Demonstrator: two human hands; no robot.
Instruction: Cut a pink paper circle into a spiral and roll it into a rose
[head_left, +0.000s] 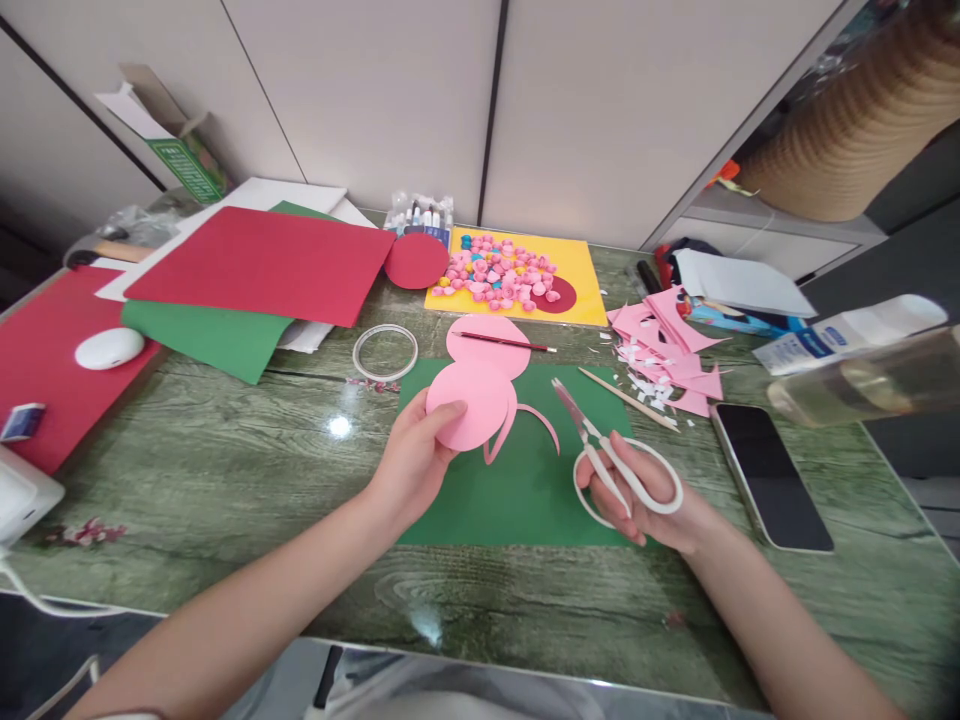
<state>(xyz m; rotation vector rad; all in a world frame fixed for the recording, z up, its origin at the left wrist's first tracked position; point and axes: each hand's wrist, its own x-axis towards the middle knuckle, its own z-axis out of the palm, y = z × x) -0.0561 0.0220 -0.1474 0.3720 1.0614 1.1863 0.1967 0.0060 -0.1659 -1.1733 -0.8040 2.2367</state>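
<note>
My left hand (415,462) pinches a pink paper circle (471,408) by its lower left edge, thumb on top. In my right hand (637,490) are white-handled scissors (598,437), fingers through the loops, blades pointing up and left. Below both hands lies a green sheet (525,500). A thin curled pink strip (541,416) is beside the held circle. Just behind it, another pink circle (487,342) lies with a dark red pencil (506,342) across it.
Pink scraps (667,345) and a wooden stick (628,399) lie right, near a phone (771,475). Small pink pieces cover a yellow sheet (581,270) at the back. A tape roll (385,353) and red paper (262,262) are left.
</note>
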